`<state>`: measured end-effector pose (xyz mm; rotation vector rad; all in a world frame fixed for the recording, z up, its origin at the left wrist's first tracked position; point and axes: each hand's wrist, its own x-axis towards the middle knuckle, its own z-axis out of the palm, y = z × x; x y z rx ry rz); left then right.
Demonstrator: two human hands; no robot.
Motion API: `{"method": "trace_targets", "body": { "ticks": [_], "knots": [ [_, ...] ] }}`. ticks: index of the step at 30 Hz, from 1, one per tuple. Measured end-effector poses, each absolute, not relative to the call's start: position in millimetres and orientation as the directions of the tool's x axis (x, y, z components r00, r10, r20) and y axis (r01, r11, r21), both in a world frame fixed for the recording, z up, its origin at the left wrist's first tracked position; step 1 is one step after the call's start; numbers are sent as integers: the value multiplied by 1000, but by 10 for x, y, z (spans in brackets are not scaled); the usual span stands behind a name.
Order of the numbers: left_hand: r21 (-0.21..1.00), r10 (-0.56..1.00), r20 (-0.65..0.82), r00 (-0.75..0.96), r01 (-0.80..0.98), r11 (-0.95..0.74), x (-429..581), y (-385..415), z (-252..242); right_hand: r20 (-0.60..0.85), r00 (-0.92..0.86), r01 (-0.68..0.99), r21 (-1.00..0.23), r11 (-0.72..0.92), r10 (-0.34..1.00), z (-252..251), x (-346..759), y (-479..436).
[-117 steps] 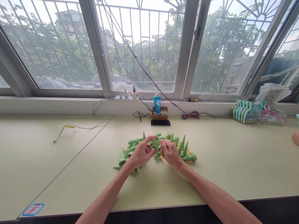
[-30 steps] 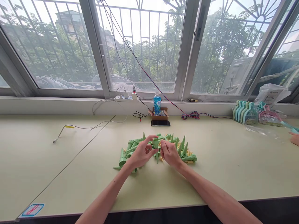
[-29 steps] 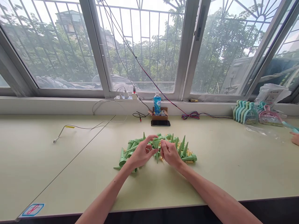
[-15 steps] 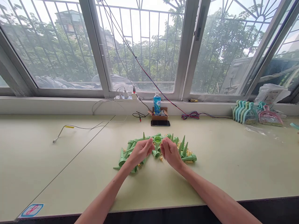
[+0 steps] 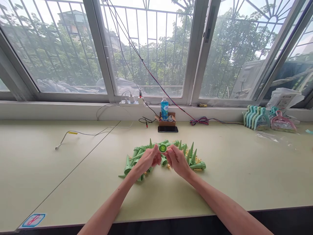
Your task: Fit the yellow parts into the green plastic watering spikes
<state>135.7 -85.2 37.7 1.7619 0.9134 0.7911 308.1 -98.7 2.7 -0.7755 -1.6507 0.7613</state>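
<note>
Between my hands is a green plastic spike (image 5: 162, 148), its round open end turned up to me. My left hand (image 5: 151, 156) grips it from the left, thumb at the rim. From the right, my right hand (image 5: 176, 158) has its fingers closed at the same rim. Whether my right fingers also pinch something small cannot be made out. Around my hands lie several green plastic spikes (image 5: 127, 165), some on their sides and some standing point up (image 5: 193, 157). Small yellow pieces (image 5: 199, 162) are scattered among them on the right.
On the pale table (image 5: 85, 189), a black phone (image 5: 168, 129) lies before a small cardboard box (image 5: 167, 123) with a blue bottle (image 5: 164, 109). Coiled cables (image 5: 199, 120) lie by the window ledge. Small dustpans (image 5: 261, 119) stand at the far right, and a white cable (image 5: 83, 134) trails left.
The held spike has tilted, so its open end now faces me more squarely and its pointed body is hidden. My right fingers have moved in to its rim.
</note>
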Motion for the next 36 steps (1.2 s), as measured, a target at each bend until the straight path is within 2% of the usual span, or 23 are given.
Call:
{"method": "trace_targets", "body": {
  "ticks": [11,23,31,36],
  "knots": [
    [962,878,72,473,201,-187,1354,-880,422,542,-232,125,-807,578,808,-14,3108,-954],
    [896,792,195,579,224,-384,1327,-882,423,499,-123,160,-843,513,858,-40,3080,-918],
    [801,756,315,575,266,-536,1333,-855,340,506,-85,236,-827,511,858,-12,3067,-914],
    [800,777,334,533,275,-533,1343,-837,299,469,-60,201,-859,471,881,-20,3054,-907]
  ]
}}
